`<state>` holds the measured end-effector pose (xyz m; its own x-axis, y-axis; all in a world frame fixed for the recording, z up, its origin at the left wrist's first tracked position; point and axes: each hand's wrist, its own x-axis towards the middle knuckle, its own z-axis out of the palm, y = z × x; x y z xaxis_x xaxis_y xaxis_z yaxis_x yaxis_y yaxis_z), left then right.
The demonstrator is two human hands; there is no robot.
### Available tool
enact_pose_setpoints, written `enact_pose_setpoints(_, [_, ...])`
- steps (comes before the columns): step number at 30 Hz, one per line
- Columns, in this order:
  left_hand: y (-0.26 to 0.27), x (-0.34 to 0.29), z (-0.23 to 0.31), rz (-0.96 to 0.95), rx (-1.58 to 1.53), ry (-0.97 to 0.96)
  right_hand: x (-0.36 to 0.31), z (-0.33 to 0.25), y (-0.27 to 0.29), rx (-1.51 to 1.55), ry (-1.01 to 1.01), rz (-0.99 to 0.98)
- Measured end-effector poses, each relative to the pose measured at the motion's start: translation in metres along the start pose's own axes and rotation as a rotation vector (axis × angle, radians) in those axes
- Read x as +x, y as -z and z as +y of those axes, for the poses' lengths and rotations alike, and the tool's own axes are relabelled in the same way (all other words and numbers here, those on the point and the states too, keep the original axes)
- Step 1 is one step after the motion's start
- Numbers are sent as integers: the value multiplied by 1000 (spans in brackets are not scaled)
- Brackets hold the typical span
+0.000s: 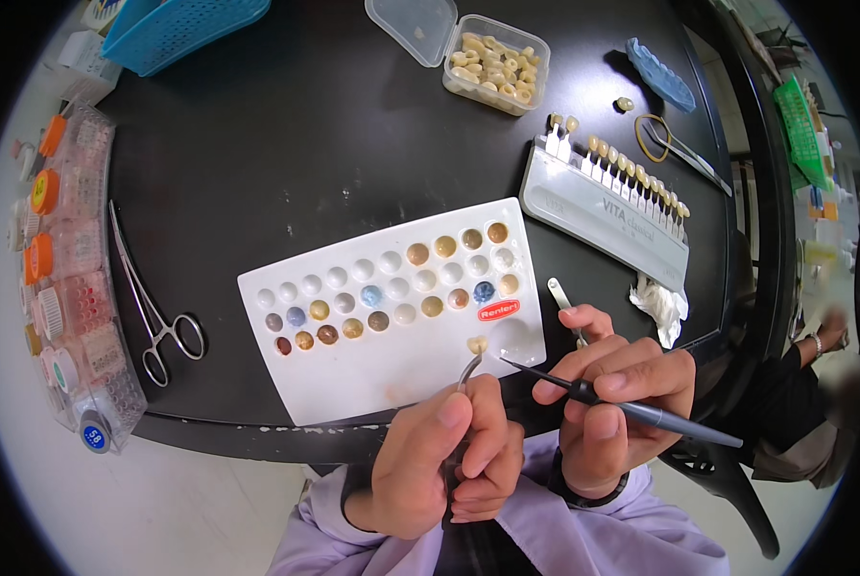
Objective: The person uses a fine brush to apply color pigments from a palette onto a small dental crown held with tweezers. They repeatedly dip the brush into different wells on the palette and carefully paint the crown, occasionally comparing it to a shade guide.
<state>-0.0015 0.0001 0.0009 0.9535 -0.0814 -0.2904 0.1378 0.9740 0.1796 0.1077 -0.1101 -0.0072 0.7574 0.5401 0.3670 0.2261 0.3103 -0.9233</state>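
My left hand (pixel 435 456) is closed around a curved metal clamp (pixel 468 370), whose tip holds a small cream tooth crown (pixel 477 344). My right hand (pixel 627 394) grips a fine brush (pixel 675 422) with a dark grey handle. The brush's thin point is close to the crown, apparently just apart from it. A slim pale tab (pixel 558 292) also sticks up between the right hand's fingers; its lower part is hidden. Both tools are over the near edge of a white porcelain palette (pixel 353 370), whose wells hold brown, yellow, blue and grey stains.
Beyond the palette lie a grey tooth shade guide (pixel 608 211), a crumpled tissue (pixel 660 307), tweezers (pixel 694 158) and a blue tooth mould (pixel 660 75). A clear box (pixel 497 101) holds many crowns. Scissor-handled forceps (pixel 152 307) and stacked clear containers (pixel 75 250) are at left.
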Motion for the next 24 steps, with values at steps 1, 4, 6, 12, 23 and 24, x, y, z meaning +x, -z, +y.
enact_pose_setpoints(1, [-1,-1,0,16,-1,10,-1,1,0,21,-18,5])
enact_pose_setpoints(4, [1,-4,2,23,-3,28,-3,5,-2,41,-33,6])
enact_pose_setpoints(6, [4,-5,3,-11,7,22,-3,5,-3,14,4,-5])
enact_pose_setpoints(12, [6,-2,0,1,-10,10,0,5,-1,-20,-17,-24])
enact_pose_setpoints(23, [8,-1,-1,-12,-8,14,-1,6,2,-16,7,-22])
enact_pose_setpoints(24, [8,-1,-1,-11,-5,14,-1,6,2,-16,6,-27])
